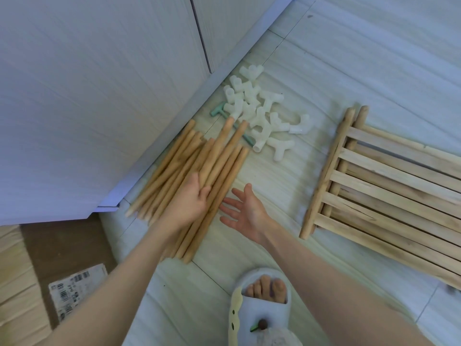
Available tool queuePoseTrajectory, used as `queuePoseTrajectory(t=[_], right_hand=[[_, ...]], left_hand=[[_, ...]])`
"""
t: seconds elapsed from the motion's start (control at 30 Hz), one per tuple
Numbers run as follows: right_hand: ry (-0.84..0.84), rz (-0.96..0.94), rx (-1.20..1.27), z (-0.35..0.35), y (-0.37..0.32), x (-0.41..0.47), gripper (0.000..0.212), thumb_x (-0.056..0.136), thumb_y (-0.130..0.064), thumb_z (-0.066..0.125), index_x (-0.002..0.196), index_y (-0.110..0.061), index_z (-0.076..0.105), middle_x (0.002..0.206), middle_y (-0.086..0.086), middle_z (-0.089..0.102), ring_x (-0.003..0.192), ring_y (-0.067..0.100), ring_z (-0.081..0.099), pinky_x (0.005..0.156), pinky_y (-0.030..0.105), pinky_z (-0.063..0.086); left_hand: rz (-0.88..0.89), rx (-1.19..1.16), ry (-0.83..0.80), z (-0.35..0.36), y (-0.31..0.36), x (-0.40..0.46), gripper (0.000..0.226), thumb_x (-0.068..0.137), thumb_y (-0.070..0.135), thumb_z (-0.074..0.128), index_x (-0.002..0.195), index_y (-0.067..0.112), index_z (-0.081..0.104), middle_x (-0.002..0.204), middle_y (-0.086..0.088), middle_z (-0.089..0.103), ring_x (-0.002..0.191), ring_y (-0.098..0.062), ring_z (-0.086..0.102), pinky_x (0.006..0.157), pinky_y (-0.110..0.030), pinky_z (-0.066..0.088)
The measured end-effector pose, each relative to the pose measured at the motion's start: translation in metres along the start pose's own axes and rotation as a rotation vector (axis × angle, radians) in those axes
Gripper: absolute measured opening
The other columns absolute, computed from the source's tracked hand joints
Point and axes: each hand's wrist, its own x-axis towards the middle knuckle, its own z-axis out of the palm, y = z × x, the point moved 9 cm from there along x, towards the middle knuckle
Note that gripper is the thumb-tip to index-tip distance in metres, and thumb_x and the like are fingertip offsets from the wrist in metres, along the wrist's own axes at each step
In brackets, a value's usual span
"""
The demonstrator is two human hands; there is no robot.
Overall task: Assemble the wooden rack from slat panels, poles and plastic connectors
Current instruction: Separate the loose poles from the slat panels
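Several light wooden poles [219, 156] lie in a loose bundle on the tiled floor, pointing up and to the right. My left hand [190, 199] rests on the bundle with its fingers curled around one pole. My right hand [243, 209] hovers palm-up just right of the poles, fingers spread and holding nothing. A pile of white plastic connectors [262, 113] lies beyond the poles' far ends. A stack of wooden slat panels [389, 191] lies flat on the right.
A white cabinet [99, 96] stands along the left, its base next to the poles. A small green tool [219, 111] lies by the connectors. A cardboard box with a shipping label [74, 288] sits at lower left. My foot in a slipper [262, 305] is at the bottom.
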Motion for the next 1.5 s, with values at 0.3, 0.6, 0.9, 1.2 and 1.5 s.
queuePoseTrajectory(t=[0.3,0.6,0.9,1.2,1.5], right_hand=[[0.107,-0.074,-0.037,-0.038,-0.002,-0.003,0.057,0.1,-0.048,0.017,0.141,-0.013,0.036,0.12,0.012,0.051,0.109,0.025,0.052,0.091,0.038,0.045],[0.075,-0.062,-0.103,-0.023,0.006,-0.004,0.053,0.101,-0.044,0.019,0.143,-0.014,0.034,0.118,0.009,0.051,0.11,0.023,0.052,0.098,0.038,0.044],[0.128,-0.08,-0.178,-0.039,-0.001,-0.005,0.053,0.101,-0.044,0.02,0.141,-0.013,0.037,0.124,0.01,0.051,0.109,0.023,0.053,0.092,0.037,0.048],[0.102,-0.06,-0.202,-0.033,0.0,-0.006,0.052,0.101,-0.044,0.022,0.141,-0.014,0.037,0.123,0.008,0.051,0.111,0.023,0.052,0.096,0.038,0.046],[0.094,-0.057,-0.131,-0.033,-0.001,-0.009,0.051,0.101,-0.043,0.025,0.141,-0.014,0.036,0.122,0.01,0.05,0.115,0.027,0.052,0.1,0.04,0.044]], left_hand=[[-0.005,0.363,-0.048,0.067,-0.005,-0.026,0.048,0.096,0.025,0.048,0.138,0.013,0.03,0.134,-0.008,0.047,0.115,-0.027,0.053,0.084,-0.036,0.044],[0.223,0.69,0.076,0.074,-0.017,-0.028,0.055,0.09,0.033,0.047,0.14,0.013,0.036,0.141,-0.013,0.041,0.128,-0.033,0.035,0.093,-0.056,0.041],[0.219,0.65,0.092,0.051,-0.026,-0.013,0.059,0.096,0.05,-0.003,0.148,0.024,-0.008,0.155,-0.003,-0.016,0.142,-0.024,-0.021,0.112,-0.055,-0.011],[-0.217,0.388,0.192,-0.016,-0.088,0.037,0.062,0.101,0.041,0.015,0.149,0.008,-0.004,0.158,-0.006,-0.009,0.145,-0.021,-0.009,0.115,-0.051,-0.006],[-0.156,0.453,0.128,-0.012,-0.081,0.048,0.06,0.099,0.045,0.01,0.15,0.016,-0.005,0.157,-0.007,-0.013,0.144,-0.021,-0.014,0.115,-0.051,-0.008]])
